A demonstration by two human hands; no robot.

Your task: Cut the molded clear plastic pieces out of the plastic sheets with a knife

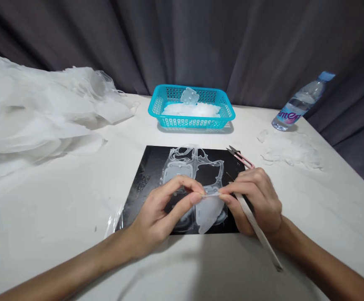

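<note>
A translucent moulded silicone sheet (pixel 186 167) with several rounded pieces lies on a black mat (pixel 150 167). My left hand (pixel 164 207) pinches the top edge of one translucent piece (pixel 210 211) between thumb and forefinger. My right hand (pixel 257 196) pinches the same edge from the other side. A long thin white-grey tool (pixel 258 230) also sits in my right hand and runs back along my wrist. Small pink snips (pixel 241 157) lie on the mat's far right corner, just beyond my right hand.
A turquoise plastic basket (pixel 191 121) with white translucent pieces stands behind the mat. A big heap of white translucent sheets (pixel 37 108) fills the left side. A water bottle (pixel 301 102) lies at the far right, with clear scraps (pixel 290 150) near it. Dark curtains hang behind the white table (pixel 59 200).
</note>
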